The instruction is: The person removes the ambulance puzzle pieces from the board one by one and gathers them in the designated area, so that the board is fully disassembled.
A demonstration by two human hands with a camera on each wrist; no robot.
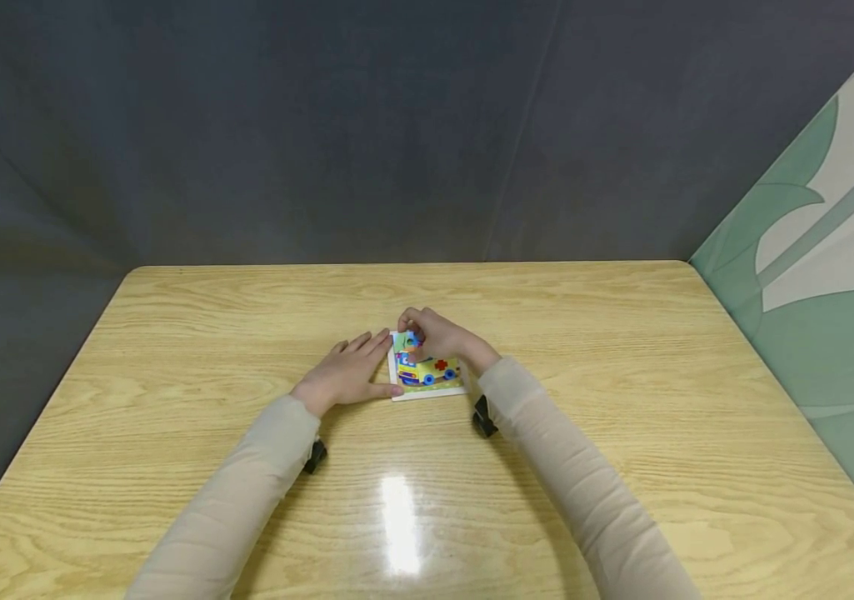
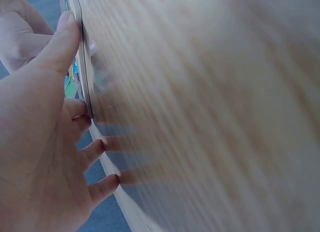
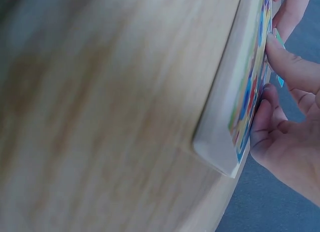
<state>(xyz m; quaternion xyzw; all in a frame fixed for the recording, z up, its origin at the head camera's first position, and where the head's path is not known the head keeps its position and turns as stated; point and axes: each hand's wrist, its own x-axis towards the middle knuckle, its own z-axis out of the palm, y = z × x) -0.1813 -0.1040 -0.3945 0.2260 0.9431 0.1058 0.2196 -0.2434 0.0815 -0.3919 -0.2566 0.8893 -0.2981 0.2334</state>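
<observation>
A small jigsaw board (image 1: 432,395) with a white rim lies on the wooden table, showing a yellow ambulance with a red cross and blue wheels. My left hand (image 1: 346,373) rests flat at its left side, fingers spread, the thumb against the near left corner and the index fingertip by the far left corner. Over the board's upper part, my right hand (image 1: 437,335) pinches a puzzle piece (image 3: 280,82) with green and light blue on it, tilted up from the picture. Its fingers hide the board's upper right part.
The wooden table (image 1: 621,375) extends around the board on all sides. Behind it hangs a dark curtain (image 1: 397,133). To the right stands a panel with green leaf shapes (image 1: 801,333). A dark wrist camera (image 1: 484,417) sits under the right wrist.
</observation>
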